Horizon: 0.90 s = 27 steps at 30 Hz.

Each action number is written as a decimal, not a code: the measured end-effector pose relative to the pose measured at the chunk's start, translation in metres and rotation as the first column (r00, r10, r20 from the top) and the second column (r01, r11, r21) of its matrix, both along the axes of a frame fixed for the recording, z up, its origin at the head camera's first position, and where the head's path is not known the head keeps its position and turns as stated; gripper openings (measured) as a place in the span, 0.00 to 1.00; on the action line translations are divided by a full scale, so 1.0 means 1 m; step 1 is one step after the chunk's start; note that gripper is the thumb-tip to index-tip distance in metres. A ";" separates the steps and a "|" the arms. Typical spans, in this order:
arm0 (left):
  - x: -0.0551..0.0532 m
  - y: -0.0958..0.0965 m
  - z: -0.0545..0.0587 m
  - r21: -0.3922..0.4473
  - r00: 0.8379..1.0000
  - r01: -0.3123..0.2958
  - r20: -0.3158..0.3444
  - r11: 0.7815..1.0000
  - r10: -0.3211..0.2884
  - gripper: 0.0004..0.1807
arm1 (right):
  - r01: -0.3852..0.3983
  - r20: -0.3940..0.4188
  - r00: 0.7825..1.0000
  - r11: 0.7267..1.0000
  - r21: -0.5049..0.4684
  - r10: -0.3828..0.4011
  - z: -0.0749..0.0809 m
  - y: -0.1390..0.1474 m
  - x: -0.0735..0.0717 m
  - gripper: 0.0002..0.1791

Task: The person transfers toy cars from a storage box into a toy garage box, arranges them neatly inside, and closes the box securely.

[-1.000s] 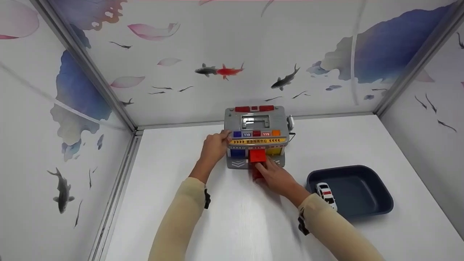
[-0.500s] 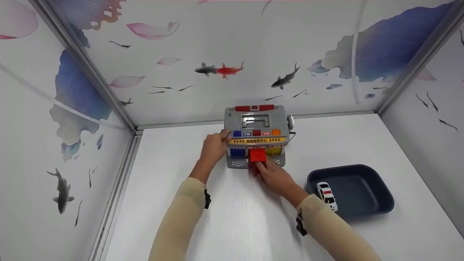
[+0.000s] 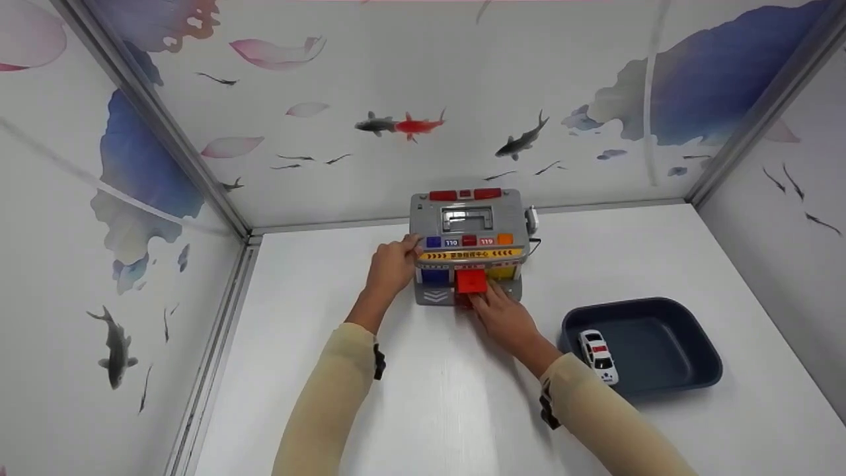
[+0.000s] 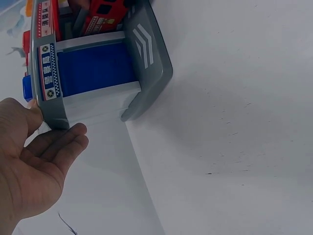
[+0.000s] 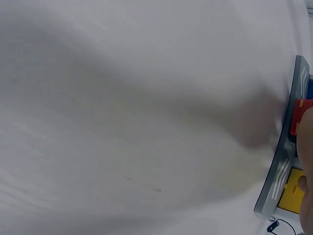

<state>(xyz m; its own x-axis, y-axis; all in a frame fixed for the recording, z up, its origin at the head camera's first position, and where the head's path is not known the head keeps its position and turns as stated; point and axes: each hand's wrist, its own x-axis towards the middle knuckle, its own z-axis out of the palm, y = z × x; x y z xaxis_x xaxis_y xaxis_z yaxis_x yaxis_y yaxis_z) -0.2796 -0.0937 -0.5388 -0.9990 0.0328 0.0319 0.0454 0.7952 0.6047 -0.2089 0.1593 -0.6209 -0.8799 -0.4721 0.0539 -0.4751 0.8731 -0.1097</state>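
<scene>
looking from left wrist alone reveals windows (image 4: 104, 9) on red vehicle (image 4: 108, 18)

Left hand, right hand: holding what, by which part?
Left hand holds the toy emergency garage by its roof's near left corner. Right hand is at the red toy vehicle; whether it grips it can't be told.

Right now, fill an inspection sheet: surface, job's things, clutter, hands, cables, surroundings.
Surface: white table, small dark marks in the left wrist view.
Job's things: gray toy station; red toy vehicle at its middle bay.
Clutter: dark tray at right, white toy car in it.
Hands: left hand grips station's left edge; right hand at the vehicle, grip unclear.
Cables: thin black cord beside station's right side.
Surroundings: fish-patterned walls, metal frame.
</scene>
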 end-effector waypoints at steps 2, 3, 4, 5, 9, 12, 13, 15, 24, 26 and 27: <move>0.000 0.000 0.000 0.007 1.000 0.000 0.006 1.000 0.000 0.22 | -0.001 0.040 0.999 1.000 0.002 0.001 0.001 0.001 0.000 0.31; 0.000 0.000 0.000 0.013 1.000 -0.001 0.009 1.000 0.001 0.22 | -0.002 0.065 0.998 1.000 0.001 0.002 0.002 0.001 0.000 0.33; 0.000 0.001 0.000 0.017 1.000 -0.002 0.011 1.000 0.002 0.22 | -0.003 0.091 0.996 1.000 -0.004 0.004 0.002 0.002 0.000 0.36; 0.000 0.001 0.001 0.021 1.000 -0.005 0.013 1.000 0.004 0.22 | -0.002 0.119 0.993 1.000 -0.015 0.004 0.003 0.002 0.000 0.38; 0.001 0.001 0.002 0.036 1.000 -0.014 0.027 0.999 0.013 0.23 | 0.007 0.211 0.977 0.999 -0.042 0.002 0.007 0.005 -0.001 0.43; 0.001 0.001 0.002 0.041 0.999 -0.015 0.036 0.999 0.013 0.23 | 0.003 0.269 0.963 0.999 -0.053 0.012 0.009 0.007 -0.002 0.40; 0.001 0.001 0.001 0.042 0.999 -0.014 0.035 0.999 0.013 0.23 | 0.001 0.287 0.958 0.999 -0.054 0.015 0.009 0.008 -0.002 0.39; 0.001 0.001 0.001 0.042 1.000 -0.012 0.030 0.999 0.011 0.22 | -0.001 0.313 0.950 0.999 -0.051 0.018 0.011 0.008 -0.002 0.37; 0.001 0.002 0.001 0.039 1.000 -0.002 0.023 0.999 0.001 0.22 | -0.026 0.260 0.965 0.999 0.020 0.020 0.015 0.011 0.001 0.41; 0.001 0.001 0.000 0.044 1.000 0.001 0.020 0.999 -0.002 0.22 | -0.019 0.251 0.968 0.999 0.036 0.009 0.015 0.011 0.001 0.43; 0.000 0.000 0.000 0.045 1.000 0.003 0.017 0.999 -0.004 0.22 | -0.016 0.248 0.969 0.999 0.047 0.004 0.015 0.012 0.000 0.44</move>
